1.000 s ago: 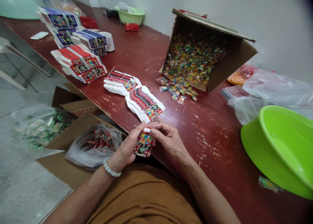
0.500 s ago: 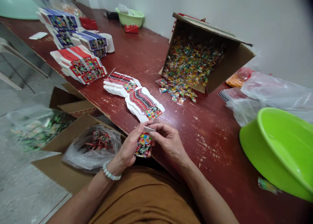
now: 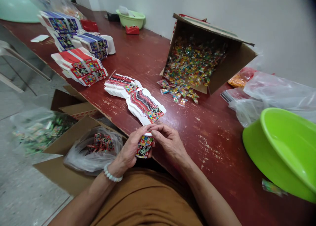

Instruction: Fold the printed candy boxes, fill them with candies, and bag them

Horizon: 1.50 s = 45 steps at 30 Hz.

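Observation:
Both hands meet at the near edge of the dark red table (image 3: 212, 133). My left hand (image 3: 129, 148) wraps around a small red printed box (image 3: 144, 147) with cartoon pictures and holds it upright. My right hand (image 3: 168, 142) pinches the white top flap of that same box, fingertips pressed against the left thumb. Just beyond the hands lie two fanned stacks of flat unfolded boxes (image 3: 145, 104), the second stack (image 3: 122, 84) further left. A cardboard carton (image 3: 222, 59) tipped on its side spills small wrapped candies (image 3: 179, 92) onto the table.
Two nested green basins (image 3: 283, 150) sit at the right, with clear plastic bags (image 3: 274, 94) behind. Stacks of folded red and blue boxes (image 3: 79, 66) stand far left. On the floor, an open carton (image 3: 71, 143) holds a plastic bag of finished boxes (image 3: 95, 148).
The fingers of both hands have pressed the box's top flap down and drawn closer together. The view shifted slightly.

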{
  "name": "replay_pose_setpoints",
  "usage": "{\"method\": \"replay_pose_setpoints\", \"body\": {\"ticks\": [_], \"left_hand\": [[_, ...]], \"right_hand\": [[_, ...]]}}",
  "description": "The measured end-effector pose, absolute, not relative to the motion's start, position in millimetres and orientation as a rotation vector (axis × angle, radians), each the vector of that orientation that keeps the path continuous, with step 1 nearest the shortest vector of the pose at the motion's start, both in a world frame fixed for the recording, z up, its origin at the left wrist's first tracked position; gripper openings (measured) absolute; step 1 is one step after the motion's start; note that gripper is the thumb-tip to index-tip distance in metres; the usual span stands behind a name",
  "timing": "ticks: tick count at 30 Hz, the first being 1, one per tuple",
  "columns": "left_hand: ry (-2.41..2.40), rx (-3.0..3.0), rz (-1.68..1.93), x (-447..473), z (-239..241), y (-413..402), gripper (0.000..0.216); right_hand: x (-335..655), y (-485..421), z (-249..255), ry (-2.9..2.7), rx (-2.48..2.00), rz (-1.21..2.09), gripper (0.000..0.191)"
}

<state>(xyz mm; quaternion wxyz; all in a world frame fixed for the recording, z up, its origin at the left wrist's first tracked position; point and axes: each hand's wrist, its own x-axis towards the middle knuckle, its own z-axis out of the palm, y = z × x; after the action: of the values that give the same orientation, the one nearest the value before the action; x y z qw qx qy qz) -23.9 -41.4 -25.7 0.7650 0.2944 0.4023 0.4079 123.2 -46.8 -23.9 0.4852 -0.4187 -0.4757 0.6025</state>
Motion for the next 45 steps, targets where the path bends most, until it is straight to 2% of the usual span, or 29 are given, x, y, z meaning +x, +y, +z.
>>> {"method": "replay_pose_setpoints", "body": {"ticks": [5, 9, 14, 19, 24, 27, 32, 34, 37, 38, 41, 45], "left_hand": [[0.866, 0.651, 0.833, -24, -29, -42, 0.063], [0.831, 0.577, 0.809, -23, -35, -42, 0.072], [0.87, 0.658, 0.846, -23, -36, -42, 0.064], [0.867, 0.569, 0.842, -26, -27, -40, 0.057], [0.806, 0.389, 0.931, -24, -19, -39, 0.051], [0.836, 0.354, 0.991, -19, -16, -39, 0.048], [0.864, 0.369, 1.013, -17, -19, -40, 0.048], [0.857, 0.419, 1.009, -19, -23, -41, 0.048], [0.883, 0.544, 0.994, -23, -29, -42, 0.049], [0.903, 0.589, 0.992, -24, -31, -42, 0.05], [0.937, 0.709, 0.971, -26, -32, -43, 0.051], [0.875, 0.675, 0.867, -24, -27, -43, 0.058]], "right_hand": [[125, -44, -24, -1.238, -1.081, 1.431, 0.018], [120, -47, -26, -1.15, -1.116, 1.383, 0.024], [117, -48, -27, -1.145, -1.152, 1.33, 0.025], [114, -49, -26, -1.018, -1.017, 1.463, 0.023], [105, -58, -35, -0.906, -1.034, 1.39, 0.038], [104, -61, -41, -0.994, -1.107, 1.371, 0.029], [110, -57, -34, -1.29, -1.172, 0.952, 0.01], [112, -54, -30, -1.229, -1.117, 1.015, 0.014], [114, -51, -28, -1.083, -0.996, 1.267, 0.032], [115, -50, -28, -1.093, -0.982, 1.319, 0.032], [121, -47, -27, -1.215, -1.068, 1.346, 0.016], [125, -45, -23, -1.195, -1.122, 1.407, 0.014]]}}
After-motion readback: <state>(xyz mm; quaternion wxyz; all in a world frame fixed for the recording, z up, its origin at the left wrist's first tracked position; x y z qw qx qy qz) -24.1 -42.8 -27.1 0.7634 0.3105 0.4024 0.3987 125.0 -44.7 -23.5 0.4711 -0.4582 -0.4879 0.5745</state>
